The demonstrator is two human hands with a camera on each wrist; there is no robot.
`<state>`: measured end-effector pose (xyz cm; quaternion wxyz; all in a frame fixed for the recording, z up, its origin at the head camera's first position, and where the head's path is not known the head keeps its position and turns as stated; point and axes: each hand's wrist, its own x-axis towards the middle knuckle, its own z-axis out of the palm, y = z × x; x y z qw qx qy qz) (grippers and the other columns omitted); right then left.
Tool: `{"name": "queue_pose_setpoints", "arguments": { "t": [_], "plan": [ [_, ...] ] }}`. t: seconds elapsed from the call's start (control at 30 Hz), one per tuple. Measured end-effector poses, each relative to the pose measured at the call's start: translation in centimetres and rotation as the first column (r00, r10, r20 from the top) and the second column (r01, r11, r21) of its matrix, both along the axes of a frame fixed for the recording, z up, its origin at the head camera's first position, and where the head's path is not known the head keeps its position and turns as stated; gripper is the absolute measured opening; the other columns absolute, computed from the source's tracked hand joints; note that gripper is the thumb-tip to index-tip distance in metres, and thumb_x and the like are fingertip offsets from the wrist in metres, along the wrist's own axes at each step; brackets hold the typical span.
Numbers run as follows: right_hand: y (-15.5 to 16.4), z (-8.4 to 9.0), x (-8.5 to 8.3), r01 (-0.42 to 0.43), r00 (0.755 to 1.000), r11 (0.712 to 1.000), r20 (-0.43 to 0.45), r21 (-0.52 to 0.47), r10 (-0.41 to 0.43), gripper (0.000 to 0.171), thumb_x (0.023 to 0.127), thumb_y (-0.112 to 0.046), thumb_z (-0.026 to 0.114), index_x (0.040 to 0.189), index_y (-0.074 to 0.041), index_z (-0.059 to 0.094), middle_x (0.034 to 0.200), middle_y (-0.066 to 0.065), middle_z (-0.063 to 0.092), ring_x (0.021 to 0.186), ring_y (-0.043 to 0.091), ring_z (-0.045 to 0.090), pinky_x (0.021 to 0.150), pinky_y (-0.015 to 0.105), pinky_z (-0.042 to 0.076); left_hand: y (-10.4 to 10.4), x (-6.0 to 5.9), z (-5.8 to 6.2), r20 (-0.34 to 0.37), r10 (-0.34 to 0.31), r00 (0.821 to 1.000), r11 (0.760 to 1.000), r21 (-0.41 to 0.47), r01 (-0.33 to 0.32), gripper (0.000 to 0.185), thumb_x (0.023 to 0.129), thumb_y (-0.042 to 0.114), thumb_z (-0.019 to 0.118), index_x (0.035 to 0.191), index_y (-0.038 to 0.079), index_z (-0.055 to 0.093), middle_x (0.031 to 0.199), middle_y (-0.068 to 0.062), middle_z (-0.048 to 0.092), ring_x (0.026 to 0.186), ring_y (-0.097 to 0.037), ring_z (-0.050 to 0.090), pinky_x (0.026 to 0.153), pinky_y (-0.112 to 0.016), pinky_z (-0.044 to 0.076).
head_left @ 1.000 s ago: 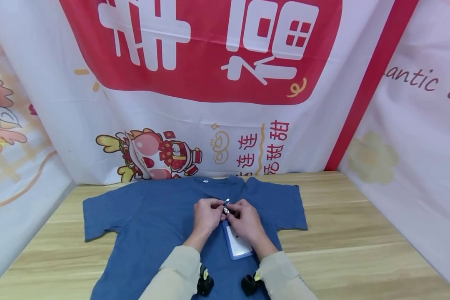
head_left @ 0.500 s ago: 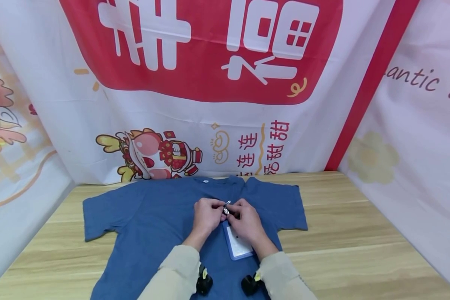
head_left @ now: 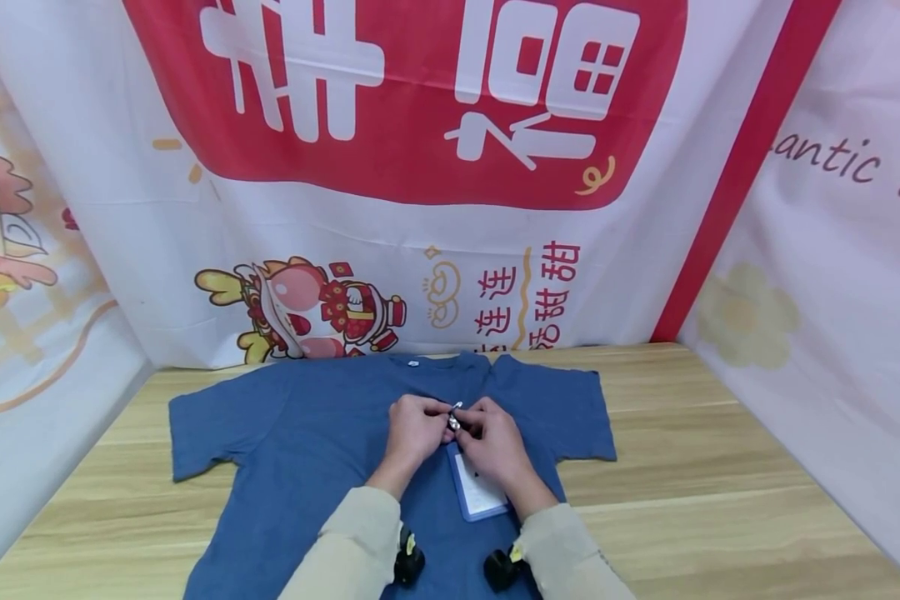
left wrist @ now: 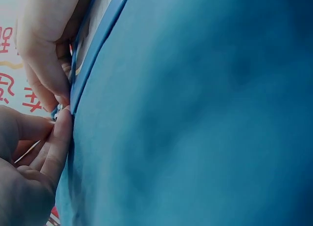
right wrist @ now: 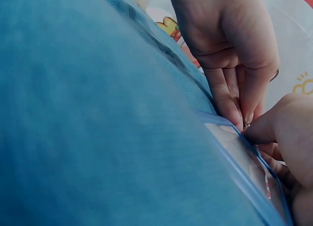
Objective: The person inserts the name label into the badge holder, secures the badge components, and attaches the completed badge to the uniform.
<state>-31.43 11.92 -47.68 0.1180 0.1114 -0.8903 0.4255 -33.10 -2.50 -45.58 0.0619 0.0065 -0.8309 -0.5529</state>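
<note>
A blue short-sleeved T-shirt [head_left: 307, 450] lies spread on the table, neckline at the far side. Over its chest, a badge holder [head_left: 480, 492] with a blue frame and white card hangs below a small shiny metal clip [head_left: 454, 421]. My left hand [head_left: 412, 429] pinches the clip from the left between thumb and fingers. From the right, my right hand [head_left: 493, 442] pinches it too, partly covering the badge holder. Both hands' fingertips meet at the clip in the left wrist view, close to the shirt fabric [left wrist: 195, 113]. Most of the clip is hidden by fingers.
Pale wood-grain table [head_left: 705, 467] shows on both sides of the shirt. A printed white and red cloth [head_left: 390, 225] hangs behind, with more cloth at the sides. Black wrist devices [head_left: 501, 569] hang under the beige sleeves [head_left: 352, 542].
The shiny upper piece of the clip has tilted slightly between the fingertips. Both hands keep nearly the same place and grip; the shirt and badge holder look unmoved.
</note>
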Motion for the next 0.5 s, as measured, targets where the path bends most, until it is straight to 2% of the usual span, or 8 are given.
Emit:
{"name": "queue_pose_setpoints", "arguments": {
  "t": [0.2,0.43,0.5],
  "plan": [
    [-0.04,-0.05,-0.09,-0.001,1.000,1.000,0.001,0.000,0.001,0.030,0.095,-0.002,0.076,0.125,-0.005,0.080,0.096,0.004,0.063,0.084,0.014,0.062,0.072,0.022,0.050,-0.19,0.01,0.00,0.010,-0.013,1.000,1.000,-0.001,0.013,0.017,0.095,-0.005,0.069,0.101,-0.002,0.085,0.089,-0.015,0.081,0.060,-0.011,0.073,0.058,-0.021,0.062],
    [-0.07,0.06,-0.08,0.064,0.996,0.996,0.066,-0.061,-0.060,0.022,0.094,-0.007,0.080,0.115,-0.010,0.084,0.095,0.003,0.067,0.080,0.012,0.059,0.069,0.023,0.050,-0.47,0.35,-0.78,0.083,0.002,0.997,0.985,0.173,-0.016,0.016,0.099,-0.004,0.070,0.109,-0.003,0.083,0.101,-0.019,0.081,0.063,-0.006,0.073,0.064,-0.021,0.064],
    [-0.07,0.08,-0.12,0.072,0.995,0.995,0.074,-0.072,-0.067,0.020,0.093,-0.008,0.080,0.112,-0.010,0.085,0.094,0.004,0.068,0.079,0.012,0.059,0.068,0.023,0.051,-0.56,0.29,-0.93,0.095,0.003,0.995,0.981,0.195,-0.021,0.016,0.099,-0.003,0.070,0.109,-0.003,0.083,0.102,-0.019,0.081,0.064,-0.006,0.073,0.064,-0.021,0.065]
  ]
}}
